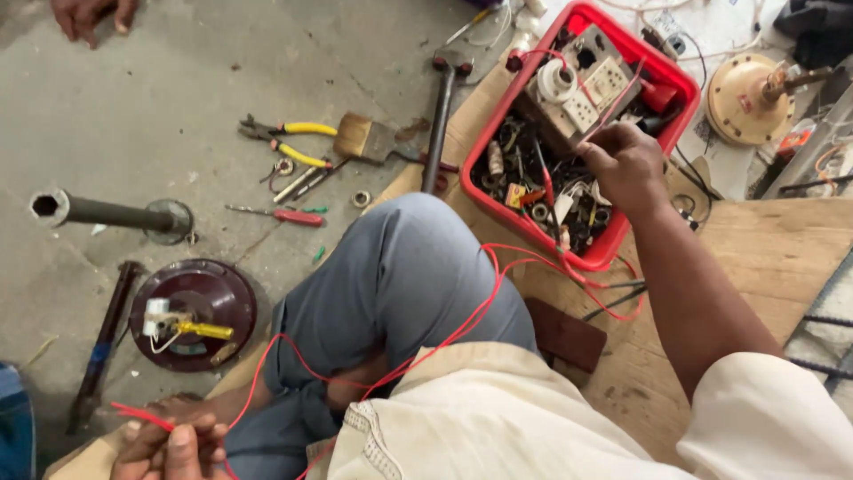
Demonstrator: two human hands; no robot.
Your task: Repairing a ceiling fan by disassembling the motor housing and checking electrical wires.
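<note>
Nearest the camera, at the bottom left, the left hand (169, 444) is closed in a pinch on the end of a thin red wire (444, 338), which loops up across the lap in grey trousers (400, 284) and runs right toward the red plastic bin (484, 147). Keeping that pinch firm and the wire lightly slack would seem wise, so the strand does not snag on the knee or drag small parts out of the bin.

Farther right, the right hand (626, 164) reaches over the near rim of the bin, fingers curled down into the clutter of sockets, washers and wire scraps; whether it actually grips anything I cannot tell, since the fingertips are hidden. A slow, sorting touch with the fingertips looks better than a grab, as the parts lie tangled.

On the concrete floor to the left lie a dark fan canopy (195, 311), a red screwdriver (280, 214), yellow-handled pliers (293, 142) and a paintbrush (364, 138). Far right, a cream motor housing (746, 98) sits beyond the bin.
</note>
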